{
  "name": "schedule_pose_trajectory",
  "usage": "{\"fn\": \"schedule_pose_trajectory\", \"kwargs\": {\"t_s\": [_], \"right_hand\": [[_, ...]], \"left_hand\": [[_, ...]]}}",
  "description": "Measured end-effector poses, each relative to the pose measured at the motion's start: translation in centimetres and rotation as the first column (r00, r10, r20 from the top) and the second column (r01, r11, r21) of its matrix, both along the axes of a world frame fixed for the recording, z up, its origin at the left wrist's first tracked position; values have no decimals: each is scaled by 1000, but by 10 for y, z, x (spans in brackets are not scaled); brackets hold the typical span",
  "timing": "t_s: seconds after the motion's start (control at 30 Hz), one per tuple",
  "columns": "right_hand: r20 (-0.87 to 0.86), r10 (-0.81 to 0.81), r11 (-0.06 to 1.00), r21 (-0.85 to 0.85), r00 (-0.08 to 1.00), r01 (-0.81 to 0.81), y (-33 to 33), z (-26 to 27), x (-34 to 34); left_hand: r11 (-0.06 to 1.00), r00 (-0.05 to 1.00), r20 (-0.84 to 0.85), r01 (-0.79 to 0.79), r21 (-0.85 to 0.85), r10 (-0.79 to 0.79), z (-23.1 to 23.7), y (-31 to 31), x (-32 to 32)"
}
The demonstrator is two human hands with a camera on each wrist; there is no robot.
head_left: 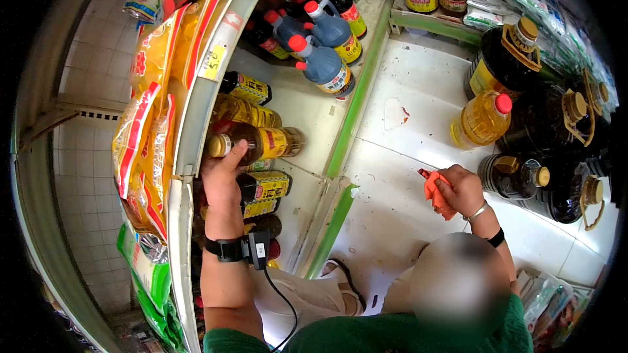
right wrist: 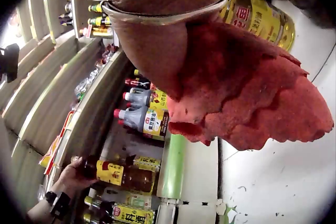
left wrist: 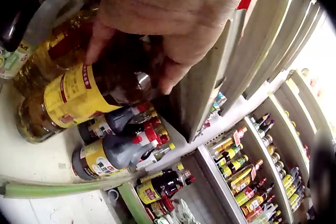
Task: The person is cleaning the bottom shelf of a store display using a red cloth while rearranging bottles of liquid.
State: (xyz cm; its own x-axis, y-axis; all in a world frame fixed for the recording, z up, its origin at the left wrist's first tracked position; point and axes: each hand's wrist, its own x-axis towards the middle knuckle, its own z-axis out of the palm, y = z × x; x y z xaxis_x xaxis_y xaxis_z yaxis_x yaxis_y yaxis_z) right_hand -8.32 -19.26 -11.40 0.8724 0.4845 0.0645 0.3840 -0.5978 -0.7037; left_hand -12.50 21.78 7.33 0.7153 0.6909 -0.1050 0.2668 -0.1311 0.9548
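Observation:
My left hand (head_left: 222, 175) grips a brown bottle with a yellow label (head_left: 273, 142) near its capped neck, on the lower shelf. In the left wrist view, thumb and fingers curl round the upper part of this bottle (left wrist: 73, 97), which leans above the shelf boards. Away from the shelf, over the floor, my right hand (head_left: 466, 189) clutches a crumpled red cloth (head_left: 437, 195). The same cloth (right wrist: 262, 95) hangs spread out below the wrist bangle in the right wrist view. Yellow-labelled cooking wine bottles (head_left: 267, 186) stand beside the gripped bottle.
Grey-blue jugs with red caps (head_left: 327, 72) stand farther along the shelf, behind its green edge strip (head_left: 350, 117). Large dark bottles (head_left: 530, 114) and a golden oil bottle (head_left: 483, 121) stand on the tiled floor at right. Orange-yellow bags (head_left: 145, 131) fill the upper shelf.

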Motion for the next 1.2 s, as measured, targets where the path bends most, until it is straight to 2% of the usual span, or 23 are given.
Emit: {"fn": "schedule_pose_trajectory", "kwargs": {"t_s": [0.03,0.13,0.17,0.33,0.5,0.67,0.8,0.87,0.9,0.97,1.0,1.07,1.1,1.13,1.17,1.2], "right_hand": [[15,16,1000,-10,1000,-16,-1,1,-1],[37,17,1000,-4,999,-17,1,1,-2],[24,18,1000,-15,1000,-17,0,0,-5],[21,49,997,-66,999,-47,0,4,-10],[33,48,999,-28,998,-47,-1,2,-14],[82,45,999,-7,996,-45,0,-5,-14],[73,66,998,-7,995,-66,3,-6,-12],[71,70,997,-21,995,-68,5,-8,-12],[70,64,997,-39,996,-62,3,-7,-11],[68,73,997,-40,995,-70,6,-5,-10],[68,76,996,-41,995,-73,5,-4,-8],[62,83,996,-38,995,-81,5,-10,-8],[61,69,997,-27,996,-68,1,-9,-7],[59,80,997,3,995,-80,5,-8,-8],[65,82,997,-19,995,-81,4,-3,-7],[54,67,998,2,996,-67,5,-9,-7]], "left_hand": [[995,993,-65,-94,14,95,-8,11,0],[989,983,-112,-139,49,144,-26,34,3],[977,967,-153,-193,95,206,-29,36,6],[981,968,-156,-186,62,194,-42,47,12],[983,979,-96,-179,38,182,-49,52,20],[958,952,-117,-285,-5,283,-45,55,23],[969,964,-110,-245,-18,242,-55,78,20],[984,993,15,-114,134,113,-75,105,22],[986,995,18,-102,128,101,-78,103,26],[969,975,-14,-217,119,221,-58,70,23],[972,978,-10,-205,116,208,-64,79,25],[948,975,-64,-191,255,213,-80,107,14],[929,963,-113,-200,310,244,-33,36,18],[844,898,-269,-178,506,350,-45,55,17],[752,957,-60,-183,634,284,-55,50,10],[638,973,149,-230,735,178,-64,45,6]]}}
